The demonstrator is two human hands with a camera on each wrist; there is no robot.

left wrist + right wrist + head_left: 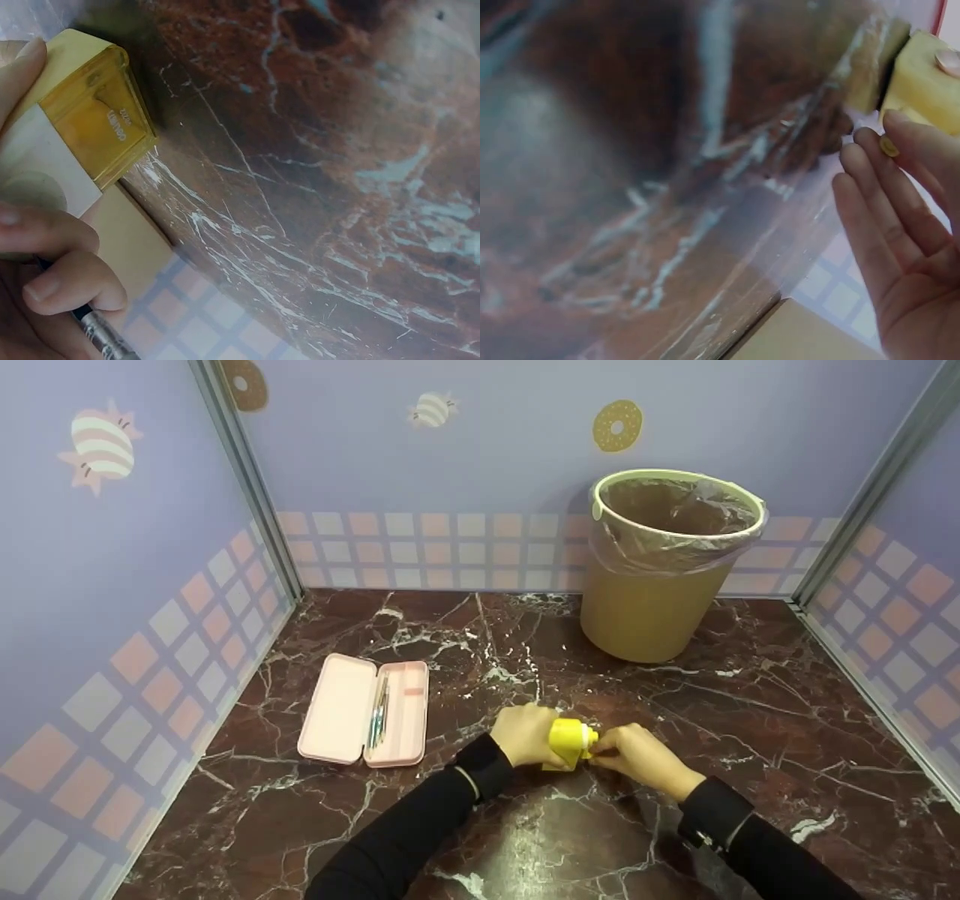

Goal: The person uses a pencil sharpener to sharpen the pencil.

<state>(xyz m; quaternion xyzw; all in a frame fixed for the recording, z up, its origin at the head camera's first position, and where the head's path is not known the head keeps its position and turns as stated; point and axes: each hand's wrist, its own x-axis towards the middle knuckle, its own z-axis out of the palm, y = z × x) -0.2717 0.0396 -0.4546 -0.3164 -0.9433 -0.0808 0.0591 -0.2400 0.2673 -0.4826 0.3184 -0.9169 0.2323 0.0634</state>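
My left hand grips a yellow pencil sharpener just above the marble-patterned tabletop. In the left wrist view the sharpener's see-through yellow shavings box shows beside its white part. A slim stick with a black and silver patterned surface pokes out under the curled left fingers; most of it is hidden. On the sharpener's right side, my right hand pinches a small yellow crank knob between thumb and forefinger. Its other fingers stretch out loosely.
An open pink pencil case with several slim pencils or pens lies left of my hands. At the back right stands a tan bin lined with a clear bag. Patterned walls bound the tabletop.
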